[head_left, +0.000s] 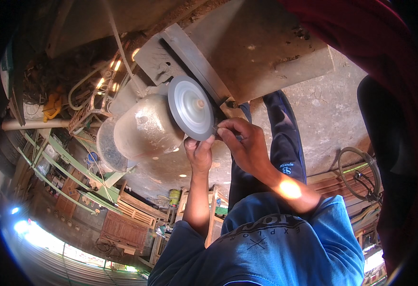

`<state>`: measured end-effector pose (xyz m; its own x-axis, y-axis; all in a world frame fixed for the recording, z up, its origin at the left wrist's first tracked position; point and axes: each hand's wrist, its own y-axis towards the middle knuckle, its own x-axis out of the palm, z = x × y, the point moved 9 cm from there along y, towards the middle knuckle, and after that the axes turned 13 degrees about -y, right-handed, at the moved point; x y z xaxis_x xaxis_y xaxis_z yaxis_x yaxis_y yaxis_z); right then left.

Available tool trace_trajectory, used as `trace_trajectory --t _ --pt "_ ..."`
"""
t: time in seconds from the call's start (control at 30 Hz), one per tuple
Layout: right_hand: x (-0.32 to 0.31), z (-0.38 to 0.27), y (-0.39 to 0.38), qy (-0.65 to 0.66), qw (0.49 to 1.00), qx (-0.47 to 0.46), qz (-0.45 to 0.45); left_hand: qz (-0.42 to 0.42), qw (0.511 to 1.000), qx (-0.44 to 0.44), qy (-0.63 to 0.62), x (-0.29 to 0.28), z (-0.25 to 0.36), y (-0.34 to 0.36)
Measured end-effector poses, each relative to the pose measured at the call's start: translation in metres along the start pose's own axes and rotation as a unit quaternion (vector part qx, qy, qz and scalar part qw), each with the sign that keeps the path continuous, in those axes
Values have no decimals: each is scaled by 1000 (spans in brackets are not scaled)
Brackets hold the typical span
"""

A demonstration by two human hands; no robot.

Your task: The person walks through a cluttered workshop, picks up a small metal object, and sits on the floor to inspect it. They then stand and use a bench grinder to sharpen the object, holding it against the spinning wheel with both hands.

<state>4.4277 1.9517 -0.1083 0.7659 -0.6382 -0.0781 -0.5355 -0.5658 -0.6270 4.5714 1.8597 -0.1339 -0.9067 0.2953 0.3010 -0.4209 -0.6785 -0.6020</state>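
Observation:
A round grey grinding disc (190, 108) with a pale nut at its centre is mounted on a dusty, rounded motor housing (148, 126). At the disc's lower right edge my right hand (248, 145) is closed, thumb and fingers pinched round a small dark piece (216, 129). My left hand (199, 153) is closed just below the disc, its fingertips touching the same piece from beneath. The piece sits against or very near the rim; its kind is too small to make out. I cannot tell whether the disc is spinning.
A metal bar (197, 62) runs behind the disc beside a broad brown panel (261, 52). Metal frames and a cable (118, 43) crowd the left. A green rail frame (70, 167) stands lower left. A dark red cloth (361, 28) hangs at the upper right, and a wheel (359, 172) lies below it.

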Motion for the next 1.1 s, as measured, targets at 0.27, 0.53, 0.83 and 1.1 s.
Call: trace_trajectory --t 0.27,0.53,0.83,1.1 --pt "-1 1 -2 -11 1000 5 -1 3 1000 3 7 -3 -1 1" --pt "-1 1 -2 -7 1000 5 -2 -3 1000 9 1 0 1 1" --pt "-1 -1 1 -12 1000 -1 -1 15 1000 11 7 0 2 1" --pt "-1 -2 0 -16 1000 -6 2 8 1000 5 10 0 2 2"
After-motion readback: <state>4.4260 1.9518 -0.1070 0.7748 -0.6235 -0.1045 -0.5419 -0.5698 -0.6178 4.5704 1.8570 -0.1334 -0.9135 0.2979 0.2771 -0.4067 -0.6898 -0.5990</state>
